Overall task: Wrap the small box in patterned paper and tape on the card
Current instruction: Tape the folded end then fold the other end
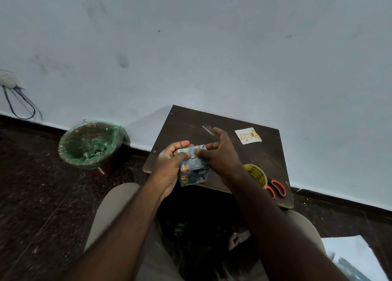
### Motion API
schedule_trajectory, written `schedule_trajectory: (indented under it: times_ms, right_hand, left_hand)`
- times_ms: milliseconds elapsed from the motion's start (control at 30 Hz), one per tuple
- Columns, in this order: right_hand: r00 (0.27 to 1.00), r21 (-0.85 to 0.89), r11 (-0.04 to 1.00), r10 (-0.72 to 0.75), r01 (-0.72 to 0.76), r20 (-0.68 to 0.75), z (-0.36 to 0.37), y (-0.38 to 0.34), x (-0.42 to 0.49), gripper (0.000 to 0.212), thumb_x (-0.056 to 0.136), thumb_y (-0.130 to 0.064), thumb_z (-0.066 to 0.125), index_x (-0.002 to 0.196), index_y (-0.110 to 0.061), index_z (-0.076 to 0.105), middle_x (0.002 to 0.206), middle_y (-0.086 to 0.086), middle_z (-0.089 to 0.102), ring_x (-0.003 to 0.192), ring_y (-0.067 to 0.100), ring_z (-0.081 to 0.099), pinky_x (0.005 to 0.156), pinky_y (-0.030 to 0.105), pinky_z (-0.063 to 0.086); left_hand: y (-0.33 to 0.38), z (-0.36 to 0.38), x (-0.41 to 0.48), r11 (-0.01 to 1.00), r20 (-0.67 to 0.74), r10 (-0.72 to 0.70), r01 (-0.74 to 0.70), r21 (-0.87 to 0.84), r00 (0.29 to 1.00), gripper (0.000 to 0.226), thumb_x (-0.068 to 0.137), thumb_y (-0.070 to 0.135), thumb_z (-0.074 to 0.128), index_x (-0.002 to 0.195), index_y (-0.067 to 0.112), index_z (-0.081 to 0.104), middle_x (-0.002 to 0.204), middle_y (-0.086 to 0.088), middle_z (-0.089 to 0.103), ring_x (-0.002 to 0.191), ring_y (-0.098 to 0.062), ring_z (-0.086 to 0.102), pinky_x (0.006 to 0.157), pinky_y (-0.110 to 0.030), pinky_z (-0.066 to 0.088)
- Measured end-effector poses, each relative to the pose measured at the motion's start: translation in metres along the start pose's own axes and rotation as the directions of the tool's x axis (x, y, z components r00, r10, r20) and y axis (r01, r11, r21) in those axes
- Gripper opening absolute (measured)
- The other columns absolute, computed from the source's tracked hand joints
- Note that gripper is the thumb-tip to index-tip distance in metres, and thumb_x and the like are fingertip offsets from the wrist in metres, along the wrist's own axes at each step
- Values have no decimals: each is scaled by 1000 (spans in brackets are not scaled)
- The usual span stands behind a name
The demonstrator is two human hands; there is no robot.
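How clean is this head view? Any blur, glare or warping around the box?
Head view: dim, flat light; the box looks soft, with a sheen on its top fold; the floor smears toward the lower-left corner; wide-angle warp bends the table edges.

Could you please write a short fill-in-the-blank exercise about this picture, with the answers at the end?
1. The left hand and the right hand hold a box wrapped in ____ patterned paper.
2. ____ hand touches the card lying on the table.
3. The scissors have ____ handles.
4. The bin has a ____ liner.
Answers: blue; neither; orange; green.
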State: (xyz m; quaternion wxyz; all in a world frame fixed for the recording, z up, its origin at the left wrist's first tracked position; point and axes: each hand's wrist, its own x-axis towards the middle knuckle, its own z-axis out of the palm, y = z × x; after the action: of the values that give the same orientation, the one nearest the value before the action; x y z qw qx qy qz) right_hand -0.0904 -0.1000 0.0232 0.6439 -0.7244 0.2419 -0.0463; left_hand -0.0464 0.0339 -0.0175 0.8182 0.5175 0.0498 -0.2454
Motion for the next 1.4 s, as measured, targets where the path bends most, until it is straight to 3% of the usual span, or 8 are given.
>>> schedule_trajectory:
  times_ms: [133, 233, 400, 567, 800, 1033, 1200, 1400]
  right_hand:
    - [997, 42, 997, 63, -65, 46, -3, -4, -1, 83, 81, 0, 77, 147, -21, 32, 97, 10, 65, 76, 14, 64, 44, 14, 44]
    - [993, 67, 994, 87, -92, 81, -5, -3, 0, 84, 82, 0, 76, 149, -19, 29, 108, 17, 66, 80, 19, 65, 42, 16, 44]
    - [994, 110, 991, 61, -70, 90, -9, 1, 0, 75, 88, -10, 73, 149, -16, 29, 109, 12, 71, 81, 18, 71, 49, 20, 48]
    - [997, 36, 999, 19, -22, 80, -4, 4, 3, 84, 81, -11, 80, 149, -18, 31, 105, 10, 72, 92, 23, 73, 66, 29, 55]
    - [992, 136, 989, 49, -65, 116, -7, 6, 2, 80, 84, -5, 77, 148, -15, 30, 106, 15, 71, 88, 24, 73, 60, 26, 55]
    - [997, 121, 993, -4, -5, 75, -9, 14, 4, 74, 87, -20, 77, 146, -15, 34, 101, 10, 74, 90, 25, 73, 65, 31, 54]
    - [998, 127, 990, -55, 52, 18, -8, 11, 3, 61, 90, -23, 72, 142, -14, 41, 96, 8, 74, 89, 21, 73, 73, 34, 58]
    - [983, -44, 982, -181, 181, 21, -7, 10, -2, 60, 93, -12, 68, 144, -20, 38, 109, 2, 72, 97, 13, 70, 86, 34, 59]
  left_hand:
    - [0, -1, -2, 1000, 27, 17, -16, -19, 999, 31, 88, -15, 51, 106, 6, 66, 105, -13, 73, 84, -24, 72, 73, -35, 61]
    - [-1, 0, -4, 999, 38, 29, -28, -39, 999, 33, 88, -17, 49, 107, 5, 65, 106, -13, 73, 84, -23, 71, 70, -33, 62]
    - [-5, 0, -3, 998, 32, 70, -70, 1, 997, 32, 88, -16, 52, 104, 7, 67, 104, -12, 73, 87, -23, 71, 74, -32, 61]
    - [-4, -2, -3, 999, 43, 33, -31, -39, 999, 28, 89, -12, 53, 104, 7, 68, 103, -12, 74, 85, -24, 72, 71, -33, 61]
    - [-3, -5, -6, 996, 66, 16, -10, -91, 998, 34, 83, -15, 47, 101, 4, 68, 98, -15, 74, 79, -25, 71, 65, -32, 59]
    - [-7, 1, -11, 964, -25, 215, -208, 169, 976, 29, 88, -14, 54, 96, 9, 70, 60, 7, 61, 57, -8, 59, 58, -24, 52]
    - [-10, 0, -7, 941, -74, 291, -272, 204, 954, 21, 89, -6, 63, 91, 12, 73, 81, -15, 60, 76, -25, 57, 65, -28, 54]
    - [-8, 1, -7, 918, -120, 351, -316, 238, 929, 9, 87, 2, 72, 88, 11, 73, 74, -3, 70, 67, -9, 65, 61, -21, 55]
